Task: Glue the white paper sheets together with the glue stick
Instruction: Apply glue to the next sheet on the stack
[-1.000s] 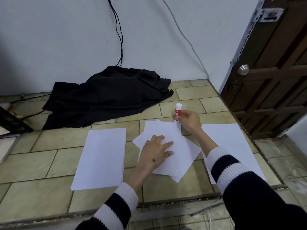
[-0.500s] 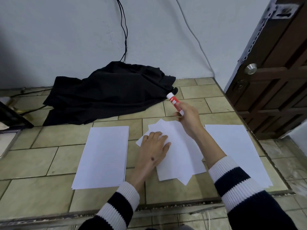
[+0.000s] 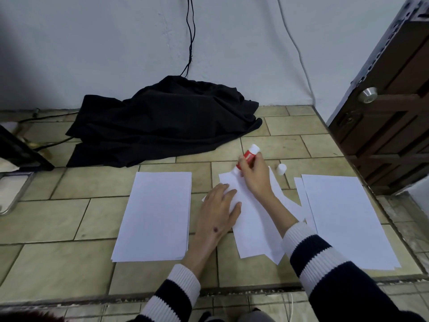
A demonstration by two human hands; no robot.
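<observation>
The glue stick [image 3: 248,156] was pinched in the right hand [image 3: 255,176], tip down on the middle paper sheets [image 3: 253,219]; the left hand [image 3: 219,209] was pressed flat there. Previously raised; cap [image 3: 281,168] newly visible.

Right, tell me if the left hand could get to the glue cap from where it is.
Probably not directly: the left hand presses flat on the middle sheets, and the right hand with the glue stick lies between it and the cap.

Red glue stick [image 3: 248,156] tilted – tip seemingly touching the overlapped white sheets [image 3: 255,219].
</observation>
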